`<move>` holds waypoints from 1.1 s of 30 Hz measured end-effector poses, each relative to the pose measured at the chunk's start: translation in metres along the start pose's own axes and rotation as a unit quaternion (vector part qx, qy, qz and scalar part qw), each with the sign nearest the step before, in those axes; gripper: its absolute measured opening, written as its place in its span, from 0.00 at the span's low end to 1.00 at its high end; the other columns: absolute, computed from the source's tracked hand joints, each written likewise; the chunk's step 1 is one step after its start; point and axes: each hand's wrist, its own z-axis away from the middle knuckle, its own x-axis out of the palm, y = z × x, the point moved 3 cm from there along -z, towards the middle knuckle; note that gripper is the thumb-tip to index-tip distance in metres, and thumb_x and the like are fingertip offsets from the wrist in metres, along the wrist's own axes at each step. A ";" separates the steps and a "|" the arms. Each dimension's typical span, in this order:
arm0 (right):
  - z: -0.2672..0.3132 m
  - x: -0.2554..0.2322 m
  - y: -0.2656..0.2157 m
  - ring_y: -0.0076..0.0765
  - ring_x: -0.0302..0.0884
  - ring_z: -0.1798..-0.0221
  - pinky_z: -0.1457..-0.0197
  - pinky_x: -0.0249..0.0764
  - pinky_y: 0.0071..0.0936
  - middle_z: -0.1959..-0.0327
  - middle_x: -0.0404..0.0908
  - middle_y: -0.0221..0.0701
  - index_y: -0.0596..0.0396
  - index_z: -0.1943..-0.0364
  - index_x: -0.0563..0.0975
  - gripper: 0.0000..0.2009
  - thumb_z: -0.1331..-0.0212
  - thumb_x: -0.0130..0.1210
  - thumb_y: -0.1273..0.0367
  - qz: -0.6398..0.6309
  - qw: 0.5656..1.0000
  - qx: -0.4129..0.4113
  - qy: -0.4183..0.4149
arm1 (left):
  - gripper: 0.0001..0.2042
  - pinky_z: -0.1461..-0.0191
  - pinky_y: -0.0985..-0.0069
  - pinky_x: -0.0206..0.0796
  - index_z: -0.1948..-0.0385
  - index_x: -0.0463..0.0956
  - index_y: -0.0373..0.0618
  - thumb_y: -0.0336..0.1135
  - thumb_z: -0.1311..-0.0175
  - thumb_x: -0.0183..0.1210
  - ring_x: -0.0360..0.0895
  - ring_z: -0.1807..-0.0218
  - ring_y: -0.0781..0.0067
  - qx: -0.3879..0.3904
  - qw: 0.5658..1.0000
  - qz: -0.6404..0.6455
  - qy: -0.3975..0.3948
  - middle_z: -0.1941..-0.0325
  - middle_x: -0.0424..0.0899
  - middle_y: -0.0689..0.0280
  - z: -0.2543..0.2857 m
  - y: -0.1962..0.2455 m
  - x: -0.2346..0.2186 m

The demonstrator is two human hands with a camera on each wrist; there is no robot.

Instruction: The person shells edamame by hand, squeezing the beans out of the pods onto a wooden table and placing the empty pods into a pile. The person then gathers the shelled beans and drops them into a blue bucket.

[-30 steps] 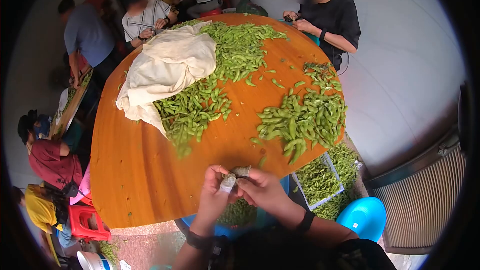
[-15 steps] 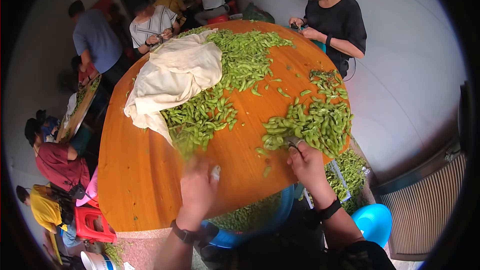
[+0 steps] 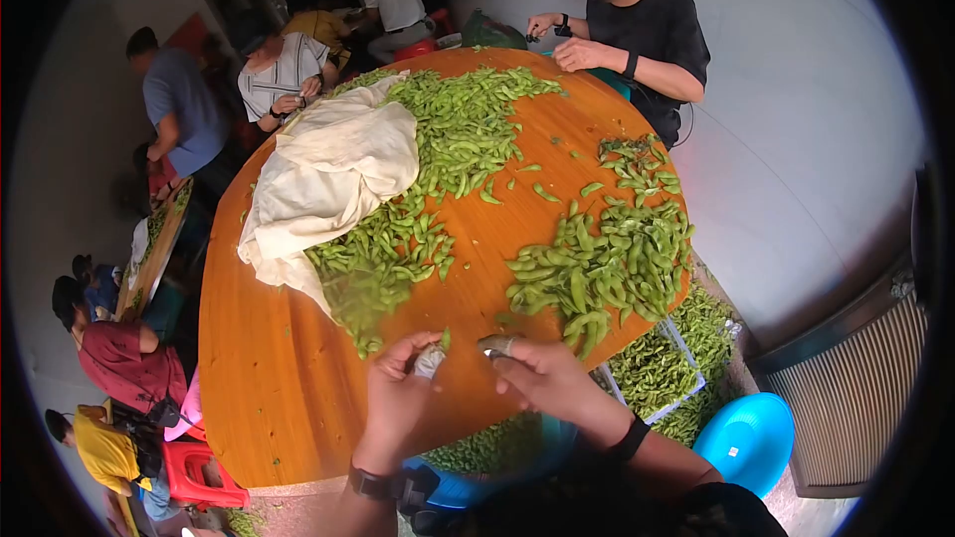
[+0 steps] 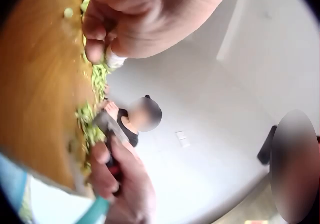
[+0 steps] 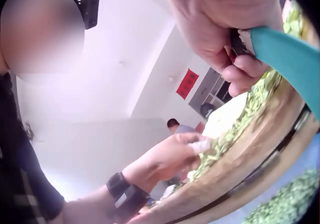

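Right wrist view shows a red sign (image 5: pixel 187 84), marks illegible. Left hand (image 3: pixel 400 388) pinches a pod (image 3: pixel 445 339); right hand (image 3: pixel 549 378) grips a tool (image 3: pixel 491 347), red detail visible only in wrist views.

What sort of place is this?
Probably a shared workroom for processing edamame: green pods heaped on a wooden table, a crate full of more beside it, and several people around the room.

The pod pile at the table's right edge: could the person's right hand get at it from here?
Probably yes: the right hand is close to the pod pile, and nothing seems to block the way. It already grips a tool, though, which might hamper picking up.
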 end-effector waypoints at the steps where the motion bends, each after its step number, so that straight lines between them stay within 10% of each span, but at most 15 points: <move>1: -0.003 0.008 0.005 0.18 0.71 0.80 0.77 0.68 0.18 0.76 0.77 0.26 0.58 0.52 0.77 0.10 0.33 0.48 0.71 -0.034 0.999 0.012 -0.021 | 0.12 0.73 0.86 0.68 0.54 0.79 0.41 0.20 0.37 0.54 0.75 0.72 0.85 0.017 0.997 0.071 -0.003 0.64 0.82 0.70 0.007 0.000 0.005; 11: 0.010 0.026 0.022 0.16 0.69 0.82 0.79 0.65 0.17 0.77 0.75 0.24 0.60 0.66 0.75 0.08 0.32 0.48 0.70 -0.112 0.991 0.021 -0.067 | 0.15 0.65 0.80 0.72 0.52 0.78 0.40 0.18 0.41 0.55 0.80 0.70 0.76 0.110 0.989 -0.099 0.033 0.67 0.81 0.63 0.043 -0.004 0.025; 13: 0.012 0.028 0.024 0.15 0.69 0.82 0.79 0.65 0.17 0.77 0.75 0.24 0.60 0.65 0.75 0.07 0.32 0.48 0.71 -0.096 0.993 0.023 -0.060 | 0.15 0.58 0.67 0.75 0.53 0.77 0.41 0.24 0.44 0.59 0.82 0.62 0.53 0.157 0.972 -0.174 0.034 0.61 0.82 0.53 0.047 -0.005 0.027; 22: 0.015 0.043 0.037 0.16 0.69 0.74 0.71 0.67 0.19 0.76 0.75 0.25 0.58 0.55 0.76 0.08 0.35 0.48 0.74 -0.043 0.998 -0.042 0.019 | 0.09 0.61 0.64 0.74 0.61 0.75 0.40 0.25 0.43 0.60 0.81 0.63 0.49 0.166 0.974 -0.137 0.067 0.65 0.82 0.52 0.052 -0.031 0.030; 23: 0.015 0.044 0.035 0.16 0.69 0.73 0.69 0.68 0.19 0.76 0.75 0.25 0.58 0.54 0.76 0.09 0.35 0.48 0.75 -0.023 0.997 -0.064 0.033 | 0.09 0.61 0.64 0.74 0.61 0.75 0.40 0.25 0.43 0.60 0.81 0.63 0.49 0.166 0.975 -0.135 0.065 0.65 0.82 0.52 0.053 -0.035 0.030; 25: 0.013 0.045 0.034 0.16 0.68 0.73 0.69 0.68 0.19 0.76 0.75 0.24 0.58 0.54 0.76 0.09 0.35 0.48 0.75 -0.023 0.997 -0.068 0.039 | 0.10 0.62 0.82 0.72 0.55 0.74 0.37 0.20 0.37 0.55 0.79 0.68 0.79 0.145 0.979 -0.139 0.036 0.66 0.81 0.65 0.054 -0.041 0.030; 33: 0.011 0.042 0.038 0.15 0.68 0.73 0.70 0.66 0.18 0.76 0.74 0.22 0.57 0.58 0.77 0.07 0.35 0.48 0.75 -0.069 0.997 0.027 0.011 | 0.11 0.69 0.85 0.70 0.51 0.73 0.39 0.23 0.31 0.45 0.75 0.74 0.82 -0.020 0.983 0.173 -0.053 0.66 0.81 0.67 0.044 -0.027 0.016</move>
